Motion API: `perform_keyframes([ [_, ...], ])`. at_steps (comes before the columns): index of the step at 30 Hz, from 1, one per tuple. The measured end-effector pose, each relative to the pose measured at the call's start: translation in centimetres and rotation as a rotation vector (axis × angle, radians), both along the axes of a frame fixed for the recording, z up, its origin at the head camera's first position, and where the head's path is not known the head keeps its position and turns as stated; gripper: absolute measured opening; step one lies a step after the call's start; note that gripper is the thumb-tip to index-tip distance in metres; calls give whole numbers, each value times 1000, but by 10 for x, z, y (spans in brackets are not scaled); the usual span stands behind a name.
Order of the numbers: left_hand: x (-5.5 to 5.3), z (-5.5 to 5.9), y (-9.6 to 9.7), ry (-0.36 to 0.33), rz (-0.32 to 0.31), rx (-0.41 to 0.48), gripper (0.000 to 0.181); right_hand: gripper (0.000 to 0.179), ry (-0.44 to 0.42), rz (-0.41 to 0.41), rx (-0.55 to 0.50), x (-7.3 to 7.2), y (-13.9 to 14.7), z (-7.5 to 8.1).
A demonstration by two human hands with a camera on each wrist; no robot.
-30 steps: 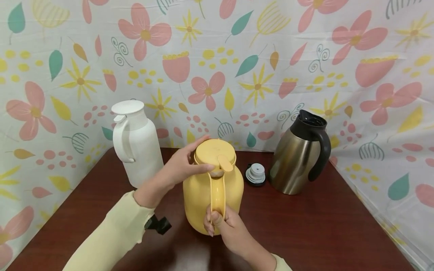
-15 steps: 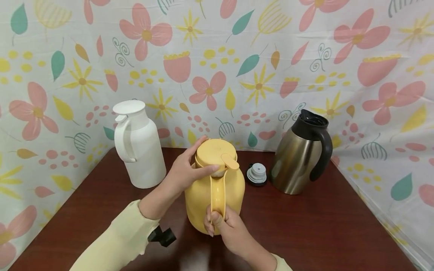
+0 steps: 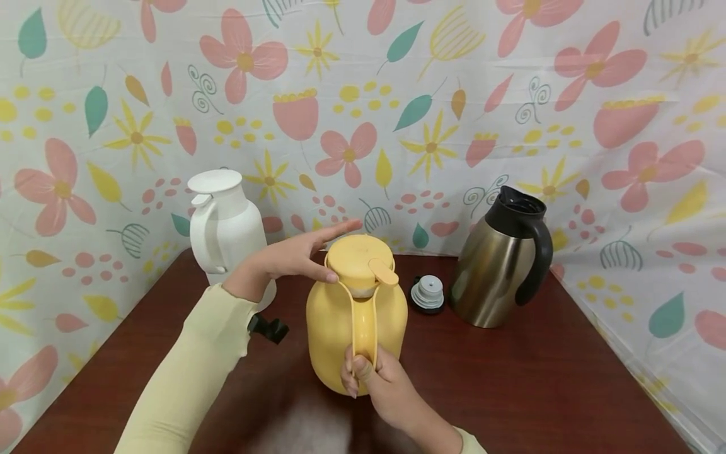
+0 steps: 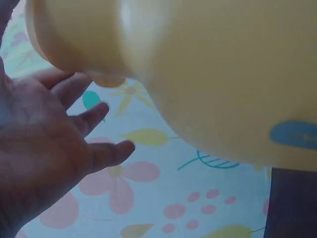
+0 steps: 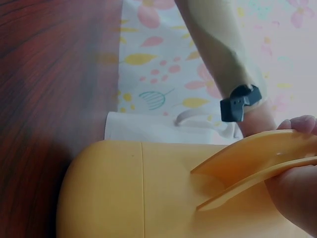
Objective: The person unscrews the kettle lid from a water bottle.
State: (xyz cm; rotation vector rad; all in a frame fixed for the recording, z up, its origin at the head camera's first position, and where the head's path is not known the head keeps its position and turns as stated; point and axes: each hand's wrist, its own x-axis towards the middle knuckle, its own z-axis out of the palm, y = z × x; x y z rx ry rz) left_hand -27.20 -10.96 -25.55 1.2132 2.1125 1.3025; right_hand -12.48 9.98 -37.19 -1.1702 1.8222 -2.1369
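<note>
Yellow jug (image 3: pixel 330 337) is standing upright on the table (image 3: pixel 510 391). Right hand (image 3: pixel 384 383) is gripping its handle (image 3: pixel 365 325); left hand (image 3: pixel 297 253) is sitting loose beside the lid (image 3: pixel 353 255), thumb contact unclear. For clean 2-handed lid work: best bracing the handle, cupping the lid evenly.

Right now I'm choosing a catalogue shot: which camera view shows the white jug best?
The head view: the white jug shows mostly unhidden, the left forearm hiding some of it. Right wrist shows a piece behind the yellow jug; left wrist, none.
</note>
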Motion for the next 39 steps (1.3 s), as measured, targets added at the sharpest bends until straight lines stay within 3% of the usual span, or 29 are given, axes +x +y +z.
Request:
perform_keyframes([
  [2,-4,-2,1,-43,-41,2,125,50,9,8,-3,0,-1,-1],
  [5,-3,-6,2,-81,-55,21,120,46,36,25,-14,0,-2,-1],
  [10,7,-13,6,-95,27,92,111,44,35,25,-12,1,-2,1],
  [18,40,-27,22,-75,301,223,111,46,30,14,-4,0,0,3],
  [21,53,-29,30,-8,449,234,102,48,3,5,4,1,1,4],
  [23,61,-30,35,31,548,222,95,45,31,10,-1,0,1,4],
  [25,66,-31,40,42,614,210,91,43,40,9,3,0,2,3],
  [27,69,-31,41,41,642,195,91,41,59,10,2,-1,2,2],
  [30,68,-29,37,48,624,156,94,41,63,13,4,-1,2,1],
  [33,61,-22,26,52,551,113,104,42,45,11,12,0,2,2],
  [36,44,-14,11,23,404,115,120,43,33,2,21,0,1,3],
  [39,20,-9,-1,-10,210,128,128,45,18,-5,27,0,1,3],
])
